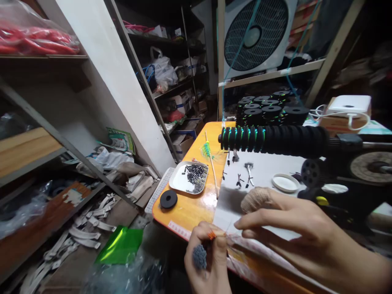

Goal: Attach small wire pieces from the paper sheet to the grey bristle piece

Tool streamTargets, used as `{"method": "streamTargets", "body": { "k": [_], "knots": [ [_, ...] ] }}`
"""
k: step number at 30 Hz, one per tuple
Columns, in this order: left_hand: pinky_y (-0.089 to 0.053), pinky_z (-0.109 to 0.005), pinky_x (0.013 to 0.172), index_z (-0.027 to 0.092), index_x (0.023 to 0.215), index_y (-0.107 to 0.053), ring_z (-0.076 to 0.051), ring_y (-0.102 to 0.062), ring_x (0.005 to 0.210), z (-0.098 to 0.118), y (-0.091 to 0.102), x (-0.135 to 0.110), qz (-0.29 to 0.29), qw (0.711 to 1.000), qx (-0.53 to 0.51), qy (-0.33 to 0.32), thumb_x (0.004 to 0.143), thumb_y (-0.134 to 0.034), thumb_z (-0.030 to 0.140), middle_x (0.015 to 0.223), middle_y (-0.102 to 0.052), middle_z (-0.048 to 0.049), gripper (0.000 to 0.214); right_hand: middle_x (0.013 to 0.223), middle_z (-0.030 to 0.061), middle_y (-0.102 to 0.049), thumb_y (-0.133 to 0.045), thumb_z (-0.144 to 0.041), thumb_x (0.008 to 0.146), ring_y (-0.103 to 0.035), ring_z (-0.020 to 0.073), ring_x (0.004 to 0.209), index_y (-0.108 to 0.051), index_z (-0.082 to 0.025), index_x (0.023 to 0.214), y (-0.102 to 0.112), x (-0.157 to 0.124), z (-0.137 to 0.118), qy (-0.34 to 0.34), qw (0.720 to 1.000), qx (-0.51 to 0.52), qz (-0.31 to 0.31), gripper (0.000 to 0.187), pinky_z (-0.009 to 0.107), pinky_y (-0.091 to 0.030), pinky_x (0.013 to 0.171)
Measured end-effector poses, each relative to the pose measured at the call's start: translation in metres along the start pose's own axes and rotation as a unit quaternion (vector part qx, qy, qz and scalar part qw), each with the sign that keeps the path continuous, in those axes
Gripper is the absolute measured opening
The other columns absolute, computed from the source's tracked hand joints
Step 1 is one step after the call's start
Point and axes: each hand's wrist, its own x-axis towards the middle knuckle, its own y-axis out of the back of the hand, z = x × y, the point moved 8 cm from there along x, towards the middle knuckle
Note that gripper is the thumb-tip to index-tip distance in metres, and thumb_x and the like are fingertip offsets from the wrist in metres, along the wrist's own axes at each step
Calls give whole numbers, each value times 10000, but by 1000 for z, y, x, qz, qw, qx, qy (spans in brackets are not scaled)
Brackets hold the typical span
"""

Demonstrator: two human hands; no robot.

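Near the table's front edge, my left hand (211, 261) is closed, with thumb and forefinger pinching a small orange textured piece (212, 234). A grey-blue, bumpy bunch (199, 257) shows between its fingers; I cannot tell whether the two are joined. My right hand (294, 228) comes in from the right, fingers bent and fingertips close together just beside the left pinch. Beige wrapping (256, 199) covers one of its fingers. Thin pale strands seem to run by the fingertips, but what they hold is too small to make out.
A white tray (174, 179) of small black and grey parts stands on the orange table (196, 208), near a black disc (168, 199), a thin stick (213, 171) and a white lid (286, 183). A machine's black ribbed roller (275, 141) juts over the right side, before stacked black spools (271, 109).
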Motion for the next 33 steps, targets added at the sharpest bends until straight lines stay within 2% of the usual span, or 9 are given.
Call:
{"method": "streamTargets", "body": {
  "k": [11, 16, 18, 22, 23, 25, 27, 29, 33],
  "knots": [
    [-459, -185, 654, 210, 730, -648, -129, -528, 696, -7, -13, -6, 16, 999, -25, 41, 819, -795, 391, 715, -557, 22, 249, 791, 43, -666, -618, -64, 875, -632, 116, 723, -713, -161, 873, -1, 2, -11, -1, 998, -5, 57, 136, 188, -526, 627],
    [-425, -198, 618, 213, 711, -604, -120, -477, 637, 1, -15, 0, 10, 999, -29, -9, 882, -721, 418, 658, -504, 38, 292, 764, 32, -639, -561, -51, 841, -602, 119, 689, -643, -171, 805, -5, -2, -14, -3, 998, -13, 56, 150, 207, -523, 605],
    [-417, -192, 594, 219, 723, -598, -114, -461, 614, 9, -6, 8, 24, 998, -32, -44, 881, -723, 414, 641, -492, 47, 281, 791, 33, -644, -552, -32, 831, -621, 123, 724, -628, -179, 834, 2, -3, -14, 19, 997, -20, 73, 166, 205, -531, 634],
    [-467, -199, 617, 225, 775, -590, -125, -518, 627, 26, 39, 39, 86, 990, 51, -101, 862, -740, 427, 672, -543, 44, 266, 881, 50, -637, -565, -30, 861, -646, 148, 793, -608, -202, 952, 23, -4, -5, 30, 990, -76, 117, 200, 240, -539, 680],
    [-491, -222, 643, 219, 817, -620, -145, -576, 662, 27, 43, 50, 52, 982, 153, -97, 880, -717, 419, 713, -605, 18, 231, 890, 52, -632, -569, -33, 870, -641, 152, 790, -603, -204, 971, 25, -3, -3, 28, 989, -90, 115, 201, 250, -536, 675],
    [-527, -285, 719, 207, 851, -671, -203, -662, 772, 12, 42, 69, -87, 925, 368, -43, 913, -660, 393, 811, -693, -41, 196, 876, 47, -619, -569, -41, 882, -617, 146, 757, -593, -199, 975, 26, -2, 1, 27, 989, -100, 102, 185, 255, -518, 649],
    [-540, -341, 744, 205, 846, -736, -252, -681, 842, 2, 43, 78, -169, 888, 427, -19, 866, -697, 344, 924, -707, -83, 146, 829, 30, -605, -559, -52, 891, -581, 135, 713, -585, -195, 944, 24, -1, 3, 19, 991, -97, 91, 155, 256, -493, 622],
    [-541, -408, 814, 221, 1023, -756, -277, -669, 934, 0, 43, 80, -191, 875, 444, -25, 862, -679, 302, 1111, -652, -113, 195, 789, 18, -594, -551, -65, 898, -553, 130, 682, -590, -193, 909, 23, 0, 6, 1, 992, -92, 88, 134, 257, -468, 601],
    [-453, -499, 1022, 219, 1347, -533, -294, -532, 1255, 15, 31, 74, -157, 853, 490, -94, 956, -472, 196, 1372, -440, -157, 397, 780, 28, -618, -564, -97, 907, -575, 150, 704, -656, -196, 873, 19, 2, 11, -32, 992, -97, 73, 140, 275, -458, 609]
  ]
}}
